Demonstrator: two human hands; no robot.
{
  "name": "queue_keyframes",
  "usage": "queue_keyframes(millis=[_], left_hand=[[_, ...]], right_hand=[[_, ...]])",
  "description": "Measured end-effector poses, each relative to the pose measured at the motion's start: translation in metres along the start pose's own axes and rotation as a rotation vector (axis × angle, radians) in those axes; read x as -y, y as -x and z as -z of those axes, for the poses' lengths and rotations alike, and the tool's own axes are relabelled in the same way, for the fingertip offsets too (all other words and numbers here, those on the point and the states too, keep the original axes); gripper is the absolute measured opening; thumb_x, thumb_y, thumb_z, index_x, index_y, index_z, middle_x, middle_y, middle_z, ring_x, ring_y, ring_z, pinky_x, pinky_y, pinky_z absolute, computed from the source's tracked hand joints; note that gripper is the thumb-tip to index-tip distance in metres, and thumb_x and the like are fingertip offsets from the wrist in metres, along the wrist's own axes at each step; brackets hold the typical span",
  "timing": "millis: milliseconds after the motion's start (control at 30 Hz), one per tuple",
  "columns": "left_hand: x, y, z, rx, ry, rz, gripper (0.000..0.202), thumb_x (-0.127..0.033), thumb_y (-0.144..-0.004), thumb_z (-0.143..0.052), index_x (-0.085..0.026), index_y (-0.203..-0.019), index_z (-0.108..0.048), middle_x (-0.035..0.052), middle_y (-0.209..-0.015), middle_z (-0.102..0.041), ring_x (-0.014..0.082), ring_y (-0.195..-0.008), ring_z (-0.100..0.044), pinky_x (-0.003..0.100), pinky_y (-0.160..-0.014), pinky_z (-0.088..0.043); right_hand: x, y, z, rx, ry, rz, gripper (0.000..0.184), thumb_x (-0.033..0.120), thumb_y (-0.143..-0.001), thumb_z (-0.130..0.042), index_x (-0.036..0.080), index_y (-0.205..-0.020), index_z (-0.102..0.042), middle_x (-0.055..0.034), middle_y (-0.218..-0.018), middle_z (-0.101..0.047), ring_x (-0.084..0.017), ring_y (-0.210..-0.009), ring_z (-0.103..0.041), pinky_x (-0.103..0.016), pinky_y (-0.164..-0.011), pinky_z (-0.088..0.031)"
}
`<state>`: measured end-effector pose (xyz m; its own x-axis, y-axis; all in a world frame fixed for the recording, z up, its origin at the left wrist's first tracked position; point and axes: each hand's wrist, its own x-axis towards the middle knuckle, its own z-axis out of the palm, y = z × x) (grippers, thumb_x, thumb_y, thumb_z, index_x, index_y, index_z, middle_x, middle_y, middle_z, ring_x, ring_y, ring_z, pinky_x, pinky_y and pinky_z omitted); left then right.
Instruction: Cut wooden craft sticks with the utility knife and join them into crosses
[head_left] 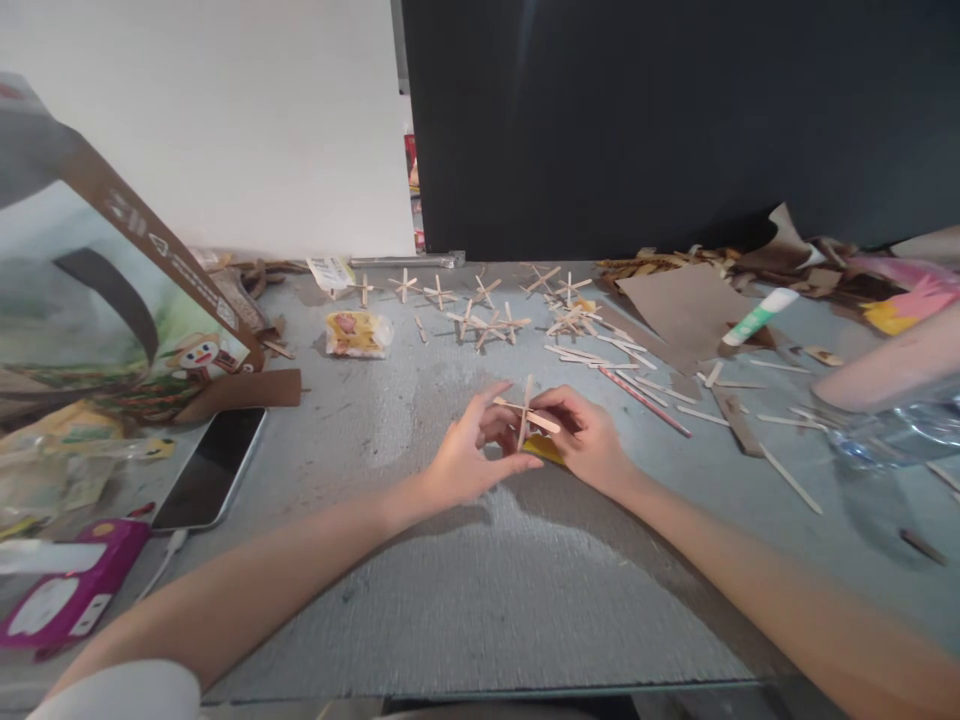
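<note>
Near the middle of the table, a cross of wooden craft sticks (528,412) is held up between my two hands. My left hand (471,450) curves around its left side, with the fingers at one stick and the thumb by the lower end of the upright one. On the other side my right hand (592,435) is closed, its fingertips at the crossing sticks. A small yellow thing (545,449) shows just below the cross, partly covered by the right hand; its kind is unclear. Several finished-looking stick crosses (487,322) stand farther back.
Loose craft sticks (600,355) and a red pencil-like stick (645,400) lie right of centre. A glue stick (759,317) rests near brown cardboard (679,315). At right is a clear bottle (907,430). On the left are a phone (214,468), a purple case (79,585) and a snack packet (358,335).
</note>
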<state>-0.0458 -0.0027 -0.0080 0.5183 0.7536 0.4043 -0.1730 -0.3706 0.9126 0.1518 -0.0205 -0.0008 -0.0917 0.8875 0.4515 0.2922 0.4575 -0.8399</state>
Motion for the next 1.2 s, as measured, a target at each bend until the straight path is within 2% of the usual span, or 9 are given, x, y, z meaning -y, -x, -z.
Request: queue_keyframes(millis=[167,267,400,500,600,833,1000,1200], left_hand=[[0.0,0.001,-0.001,-0.072,-0.109,0.032,0.064,-0.047,-0.082,-0.084,-0.023,-0.133,-0.055,0.0032,-0.09,-0.07,0.0157,-0.074,-0.066,0.031,-0.07,-0.055],[-0.003,0.0,0.002,-0.127,-0.283,-0.053,0.058,-0.052,-0.077,-0.086,-0.021,-0.121,-0.064,0.0015,-0.083,-0.065,0.0149,-0.07,-0.059,0.031,-0.069,-0.052],[-0.004,-0.004,0.005,-0.198,-0.474,-0.19,0.065,-0.058,-0.068,-0.09,-0.021,-0.116,-0.068,0.0086,-0.104,-0.063,0.0213,-0.09,-0.061,0.036,-0.08,-0.053],[-0.001,-0.004,0.005,-0.162,-0.466,-0.208,0.069,-0.06,-0.067,-0.09,-0.021,-0.118,-0.064,0.0116,-0.115,-0.06,0.0252,-0.102,-0.061,0.04,-0.088,-0.052],[-0.001,-0.002,0.003,-0.141,-0.466,-0.177,0.071,-0.056,-0.068,-0.091,-0.021,-0.121,-0.06,0.0113,-0.117,-0.062,0.026,-0.105,-0.062,0.041,-0.091,-0.051],[-0.01,-0.001,-0.002,-0.115,-0.377,-0.074,0.049,-0.047,-0.08,-0.084,-0.021,-0.11,-0.057,0.0051,-0.098,-0.068,0.018,-0.083,-0.064,0.034,-0.078,-0.052],[-0.01,-0.001,-0.003,-0.132,-0.353,-0.039,0.046,-0.049,-0.079,-0.084,-0.021,-0.106,-0.058,0.0047,-0.096,-0.069,0.0172,-0.082,-0.066,0.032,-0.076,-0.053],[-0.005,-0.002,-0.003,-0.143,-0.3,-0.002,0.046,-0.051,-0.078,-0.085,-0.02,-0.1,-0.059,0.005,-0.093,-0.069,0.0165,-0.08,-0.064,0.032,-0.073,-0.052]], right_hand=[[0.0,0.0,0.001,0.044,0.054,0.03,0.024,0.047,-0.099,-0.061,0.024,-0.094,-0.066,-0.0042,-0.084,-0.074,-0.018,-0.073,-0.07,-0.029,-0.067,-0.056],[0.0,0.0,0.002,0.057,0.027,0.028,0.018,0.041,-0.098,-0.06,0.024,-0.095,-0.065,-0.0037,-0.086,-0.074,-0.018,-0.075,-0.071,-0.029,-0.068,-0.057],[0.002,0.0,0.001,0.105,0.009,-0.014,0.016,0.036,-0.099,-0.056,0.024,-0.093,-0.065,-0.0022,-0.082,-0.073,-0.017,-0.073,-0.071,-0.029,-0.069,-0.056],[0.005,0.0,0.0,0.122,0.001,-0.05,0.022,0.039,-0.102,-0.054,0.024,-0.089,-0.064,-0.0024,-0.081,-0.073,-0.017,-0.073,-0.071,-0.029,-0.07,-0.056],[0.007,0.0,-0.001,0.136,-0.007,-0.063,0.024,0.042,-0.102,-0.055,0.023,-0.089,-0.062,-0.0027,-0.081,-0.074,-0.017,-0.073,-0.071,-0.029,-0.07,-0.055],[0.005,0.001,0.0,0.179,0.024,-0.062,0.021,0.04,-0.102,-0.056,0.023,-0.095,-0.065,-0.0032,-0.085,-0.075,-0.016,-0.074,-0.07,-0.027,-0.068,-0.054],[0.01,-0.001,0.002,0.225,0.014,-0.059,0.021,0.041,-0.102,-0.056,0.023,-0.094,-0.065,-0.0029,-0.082,-0.074,-0.018,-0.075,-0.07,-0.028,-0.071,-0.053],[0.016,-0.002,0.004,0.255,0.034,-0.066,0.03,0.046,-0.104,-0.05,0.023,-0.094,-0.066,-0.0032,-0.082,-0.072,-0.017,-0.072,-0.067,-0.027,-0.066,-0.05]])
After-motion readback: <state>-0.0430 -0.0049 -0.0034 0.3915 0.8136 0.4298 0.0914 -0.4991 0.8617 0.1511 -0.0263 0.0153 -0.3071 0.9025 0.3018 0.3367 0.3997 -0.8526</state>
